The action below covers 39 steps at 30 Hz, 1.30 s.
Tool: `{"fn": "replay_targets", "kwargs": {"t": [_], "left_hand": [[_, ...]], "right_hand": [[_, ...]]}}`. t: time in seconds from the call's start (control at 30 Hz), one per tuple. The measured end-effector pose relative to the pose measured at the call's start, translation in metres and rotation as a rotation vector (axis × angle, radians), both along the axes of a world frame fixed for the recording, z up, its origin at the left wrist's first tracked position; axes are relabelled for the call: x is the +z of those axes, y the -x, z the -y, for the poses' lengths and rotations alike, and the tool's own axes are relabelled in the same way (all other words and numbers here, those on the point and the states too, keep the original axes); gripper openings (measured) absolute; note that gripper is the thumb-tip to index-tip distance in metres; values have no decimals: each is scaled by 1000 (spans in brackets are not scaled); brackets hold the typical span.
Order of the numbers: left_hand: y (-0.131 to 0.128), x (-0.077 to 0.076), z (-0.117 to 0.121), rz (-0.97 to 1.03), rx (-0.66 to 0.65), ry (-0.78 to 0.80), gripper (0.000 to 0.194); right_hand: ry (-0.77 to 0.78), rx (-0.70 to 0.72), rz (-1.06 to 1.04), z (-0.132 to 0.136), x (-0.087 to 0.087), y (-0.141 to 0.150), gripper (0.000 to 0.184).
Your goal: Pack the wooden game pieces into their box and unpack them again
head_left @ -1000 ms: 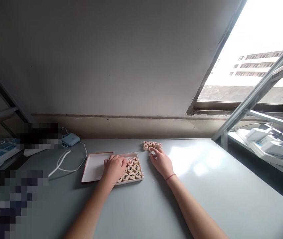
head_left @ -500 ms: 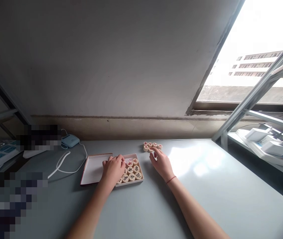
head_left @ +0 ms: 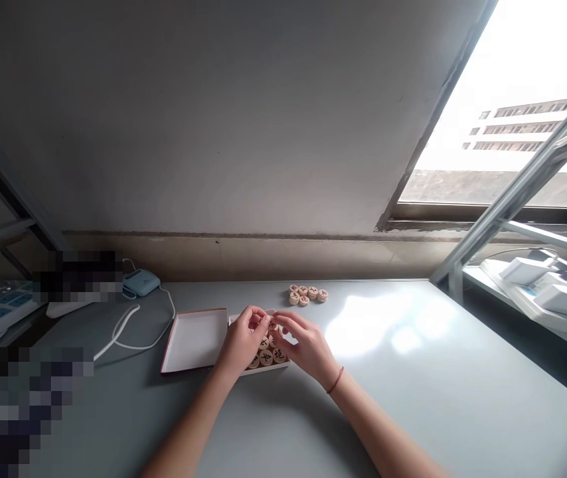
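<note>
Game pieces [head_left: 265, 357] in a box [head_left: 266, 370], others outside it

Round pieces with dark marks sit in the box right under both hands. One pale piece [head_left: 272, 326] shows between the two sets of fingertips. Just beyond the grip, a small huddle of loose pieces [head_left: 312, 293], red-marked, lies on the table [head_left: 263, 431], with no hand touching it. With pieces in both places, I'd call the work partway; the hands hide too much of the box to count what is inside. The lid [head_left: 196, 340] is off, lying beside the box, to the left of the grip.

The left hand [head_left: 243, 342] bends over the box, thumb and forefinger curled towards each other. The right hand [head_left: 306, 342] arches in from the other side, palm turned inward, a gap showing between thumb and forefinger. I can't tell whether either is pinching the pale piece. A thin bracelet [head_left: 336, 380] circles the right wrist.
</note>
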<state>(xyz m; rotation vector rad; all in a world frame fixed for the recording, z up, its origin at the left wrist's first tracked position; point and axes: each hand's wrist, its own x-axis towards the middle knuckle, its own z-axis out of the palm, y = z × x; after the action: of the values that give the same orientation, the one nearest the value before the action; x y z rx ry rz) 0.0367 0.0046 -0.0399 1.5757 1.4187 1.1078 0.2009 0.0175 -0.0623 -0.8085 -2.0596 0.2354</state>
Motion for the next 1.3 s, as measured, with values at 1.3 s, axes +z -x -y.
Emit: {"fn": "replay_targets", "kwargs": {"t": [1.3], "left_hand": [[11,-4,-5,-449,100,-119,24]], "right_hand": [[164,-583,66,-53,-38,-48,29]]}}
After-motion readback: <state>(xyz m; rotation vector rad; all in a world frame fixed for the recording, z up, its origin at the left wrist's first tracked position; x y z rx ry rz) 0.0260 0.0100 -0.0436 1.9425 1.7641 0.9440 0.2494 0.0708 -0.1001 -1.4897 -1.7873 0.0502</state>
